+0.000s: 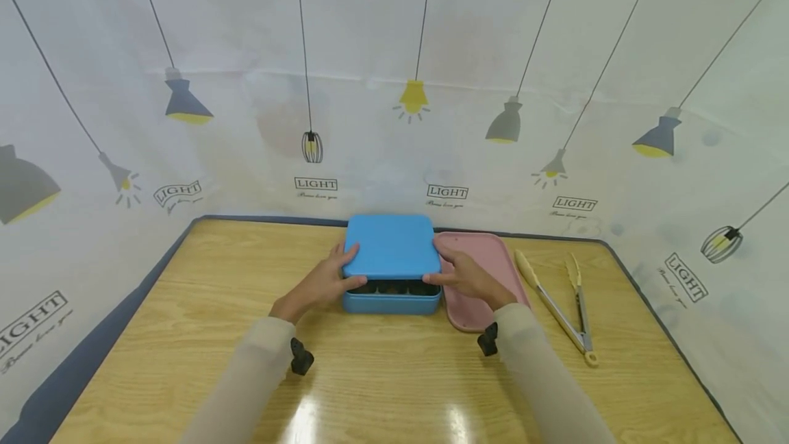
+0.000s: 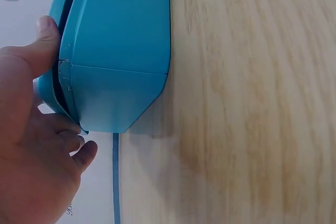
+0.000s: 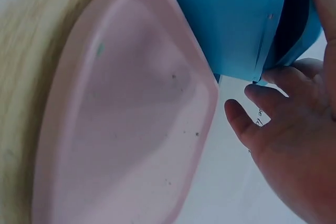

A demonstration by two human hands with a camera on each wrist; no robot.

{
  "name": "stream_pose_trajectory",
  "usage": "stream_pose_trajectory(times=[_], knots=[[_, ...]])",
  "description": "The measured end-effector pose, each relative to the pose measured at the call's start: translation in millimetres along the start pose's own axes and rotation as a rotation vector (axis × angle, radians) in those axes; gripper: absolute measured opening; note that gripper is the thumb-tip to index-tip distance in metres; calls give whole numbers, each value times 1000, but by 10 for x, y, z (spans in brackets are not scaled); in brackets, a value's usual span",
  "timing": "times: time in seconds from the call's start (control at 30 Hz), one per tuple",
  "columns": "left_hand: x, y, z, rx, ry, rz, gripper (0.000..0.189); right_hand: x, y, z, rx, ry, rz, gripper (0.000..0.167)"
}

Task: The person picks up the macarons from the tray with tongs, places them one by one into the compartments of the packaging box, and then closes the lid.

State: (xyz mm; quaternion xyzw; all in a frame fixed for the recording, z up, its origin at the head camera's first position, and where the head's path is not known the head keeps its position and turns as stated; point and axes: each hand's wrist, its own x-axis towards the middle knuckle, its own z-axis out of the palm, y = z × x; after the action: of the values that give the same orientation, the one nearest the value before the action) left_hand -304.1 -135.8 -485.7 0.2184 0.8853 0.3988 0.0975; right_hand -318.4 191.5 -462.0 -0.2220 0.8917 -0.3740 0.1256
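A blue box [image 1: 392,304] stands near the back edge of the table, its lid [image 1: 390,245] tilted up at the front over a dark gap. Inside the gap a few shapes show dimly; the rest of the inside is hidden. My left hand [image 1: 323,281] grips the lid at its left side, thumb [image 2: 46,29] at the front edge and fingers farther back along the side. On the opposite side my right hand [image 1: 464,271] holds the lid the same way, thumb along the front edge. In the right wrist view its fingers [image 3: 287,81] reach the lid's rear corner.
A pink tray [image 1: 477,252] lies right beside the box, under the right forearm. Farther right on the wooden table [image 1: 394,375] rests a pair of tongs [image 1: 562,312] with its arms spread. A printed curtain [image 1: 370,156] rises behind the table.
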Motion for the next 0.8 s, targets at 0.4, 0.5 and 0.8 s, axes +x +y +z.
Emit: stream_pose_trajectory(times=[0.4,0.5,0.8], knots=[[-16,39,24,37,3,-36,85,-15,-28,-30,-189,3,16,96],[-13,61,21,42,1,-31,85,-25,-25,-39,-198,17,-8,94],[11,81,75,18,25,-23,84,-64,40,18,-108,58,-49,80]])
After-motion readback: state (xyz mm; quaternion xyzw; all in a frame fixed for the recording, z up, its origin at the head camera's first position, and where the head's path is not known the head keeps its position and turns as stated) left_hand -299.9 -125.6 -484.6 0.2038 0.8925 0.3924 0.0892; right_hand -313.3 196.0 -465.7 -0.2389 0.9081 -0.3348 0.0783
